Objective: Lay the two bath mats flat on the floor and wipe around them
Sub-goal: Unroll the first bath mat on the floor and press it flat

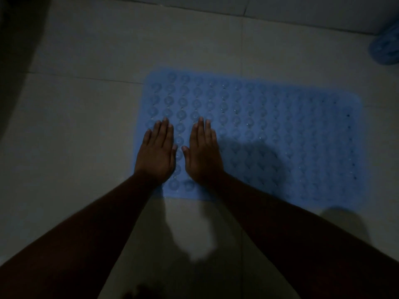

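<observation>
Pale tiled floor (75, 137), dimly lit; the setting for all entries below.

Item 1: blue bath mat (280, 137), centre to right of frame, spread on the tiles. Rows of round bumps, perhaps suction cups, show on top. It appears flat, but the far right part is too shadowed to judge.

Item 2: left hand (156, 152), palm down, fingers straight and close together, pressing the mat's left end.

Item 3: right hand (203, 152), just beside it in the same posture, thumbs nearly touching.

Handling note: the step is probably smoothing. It is best done by sliding both palms toward the right edge under steady downward pressure, checking corners for lift.

Item 4: blue object (386, 48), upper right edge, well apart. It may be the second mat, rolled; cannot tell.
</observation>
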